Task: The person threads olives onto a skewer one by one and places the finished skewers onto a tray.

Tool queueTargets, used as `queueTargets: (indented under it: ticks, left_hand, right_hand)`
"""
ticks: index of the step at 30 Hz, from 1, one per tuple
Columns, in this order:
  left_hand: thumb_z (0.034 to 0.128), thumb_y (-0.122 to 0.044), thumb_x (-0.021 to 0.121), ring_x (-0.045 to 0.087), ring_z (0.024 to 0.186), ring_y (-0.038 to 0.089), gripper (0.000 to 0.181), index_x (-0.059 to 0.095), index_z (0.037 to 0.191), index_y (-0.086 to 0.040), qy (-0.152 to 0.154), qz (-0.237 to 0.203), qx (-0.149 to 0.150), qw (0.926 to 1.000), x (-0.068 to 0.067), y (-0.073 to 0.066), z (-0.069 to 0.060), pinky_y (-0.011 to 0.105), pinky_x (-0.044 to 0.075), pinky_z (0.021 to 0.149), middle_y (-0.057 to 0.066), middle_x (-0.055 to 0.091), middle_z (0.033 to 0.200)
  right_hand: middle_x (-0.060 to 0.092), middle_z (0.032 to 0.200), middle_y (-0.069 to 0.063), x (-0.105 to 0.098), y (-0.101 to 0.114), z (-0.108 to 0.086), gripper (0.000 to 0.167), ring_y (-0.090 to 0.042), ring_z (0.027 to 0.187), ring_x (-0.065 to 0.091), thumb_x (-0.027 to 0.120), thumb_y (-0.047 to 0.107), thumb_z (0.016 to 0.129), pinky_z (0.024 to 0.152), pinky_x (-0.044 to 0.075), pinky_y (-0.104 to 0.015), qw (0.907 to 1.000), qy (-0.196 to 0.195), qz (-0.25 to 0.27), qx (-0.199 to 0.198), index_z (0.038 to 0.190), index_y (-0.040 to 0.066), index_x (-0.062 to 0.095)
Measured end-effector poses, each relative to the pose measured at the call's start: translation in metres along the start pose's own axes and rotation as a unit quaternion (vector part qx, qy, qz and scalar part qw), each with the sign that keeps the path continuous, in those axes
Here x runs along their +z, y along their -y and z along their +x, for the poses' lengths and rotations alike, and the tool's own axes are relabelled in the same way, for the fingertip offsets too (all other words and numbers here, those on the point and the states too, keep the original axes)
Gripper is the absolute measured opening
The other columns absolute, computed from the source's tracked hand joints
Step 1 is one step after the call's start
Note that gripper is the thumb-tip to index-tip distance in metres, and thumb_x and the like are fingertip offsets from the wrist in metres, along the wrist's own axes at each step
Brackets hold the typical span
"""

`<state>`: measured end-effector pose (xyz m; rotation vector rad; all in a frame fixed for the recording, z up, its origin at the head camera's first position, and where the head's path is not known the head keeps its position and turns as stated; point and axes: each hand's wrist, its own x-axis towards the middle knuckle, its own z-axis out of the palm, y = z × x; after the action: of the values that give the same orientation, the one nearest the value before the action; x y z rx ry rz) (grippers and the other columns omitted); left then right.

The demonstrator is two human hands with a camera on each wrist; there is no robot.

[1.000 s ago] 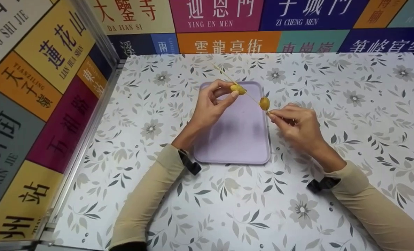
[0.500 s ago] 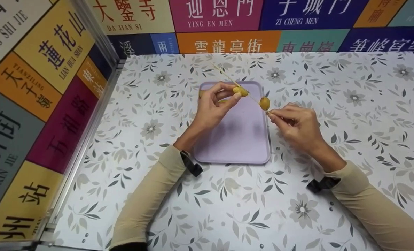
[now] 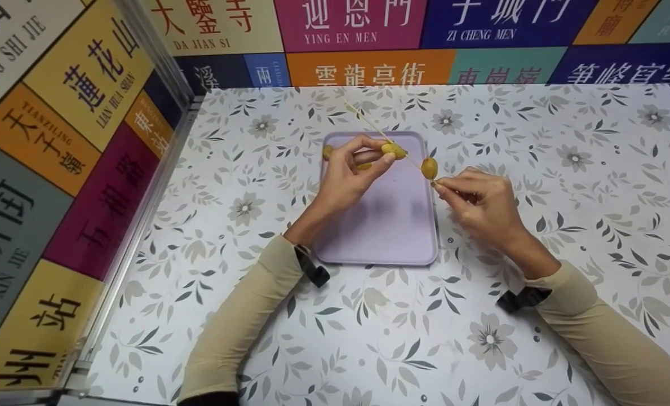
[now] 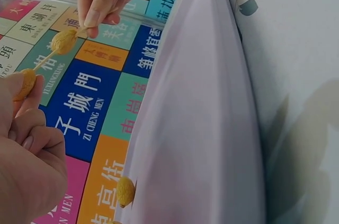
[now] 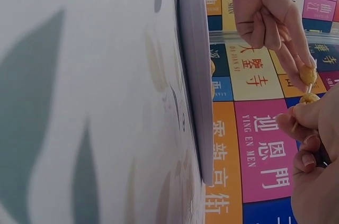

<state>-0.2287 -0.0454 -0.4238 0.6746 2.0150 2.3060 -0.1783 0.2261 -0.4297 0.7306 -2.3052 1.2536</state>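
My right hand (image 3: pixel 481 206) pinches the near end of a thin wooden skewer (image 3: pixel 365 120) between thumb and fingertips. Just beyond those fingertips, a small yellow oval fruit (image 3: pixel 429 168) is threaded on the skewer. My left hand (image 3: pixel 346 177) pinches a second wrinkled yellow fruit (image 3: pixel 393 150) farther along; the skewer passes through it and its far end sticks out up and left. In the left wrist view a bare stretch of skewer (image 4: pixel 45 61) separates the two fruits. Both hands are above a lilac tray (image 3: pixel 380 242).
On the tray's far left lie more yellow fruits, one at the rim (image 3: pixel 328 152) and another (image 3: pixel 364 167) partly behind my left hand. A floral cloth (image 3: pixel 594 237) covers the table. Panels with printed characters (image 3: pixel 368 67) stand along the back and left.
The left hand has slid its fruit slightly along the skewer, right and nearer the other fruit. Tray fruits behind that hand have come into sight. The right hand stays nearly still.
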Motion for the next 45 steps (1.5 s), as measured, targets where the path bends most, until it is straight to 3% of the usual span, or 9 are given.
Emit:
queueTargets:
  ticks: [18,31,45]
  left_hand:
    - [0.102,-0.007,0.075,0.079,0.115,0.023,0.017,0.071,0.118,-0.001,0.021,-0.001,-0.013,0.9997,0.003,0.0036,-0.0022,0.029,0.061,0.093,0.014,0.083,0.117]
    - [0.1005,-0.006,0.077,0.08,0.114,0.024,0.018,0.071,0.116,0.0,0.027,0.007,-0.01,0.9996,0.006,0.0073,-0.003,0.04,0.064,0.098,0.018,0.081,0.12]
    - [0.1018,-0.009,0.077,0.079,0.117,0.022,0.018,0.069,0.116,-0.002,0.048,0.025,-0.025,0.9982,0.0059,0.008,-0.0047,0.035,0.063,0.099,0.016,0.081,0.123]
  right_hand:
    - [0.076,0.076,-0.005,0.002,0.0006,-0.0018,0.019,-0.007,0.062,0.052,0.083,-0.004,0.09,0.056,0.039,-0.013,1.0,0.003,0.001,0.003,0.107,0.005,0.086]
    - [0.075,0.074,-0.004,-0.0002,0.0033,-0.0005,0.019,-0.006,0.062,0.052,0.083,-0.004,0.091,0.056,0.039,-0.013,1.0,0.005,0.003,-0.006,0.107,0.005,0.086]
    - [0.076,0.075,-0.002,-0.0028,0.0031,0.0006,0.018,-0.006,0.064,0.053,0.083,-0.003,0.091,0.058,0.041,-0.014,0.9996,0.023,-0.014,-0.008,0.107,0.006,0.086]
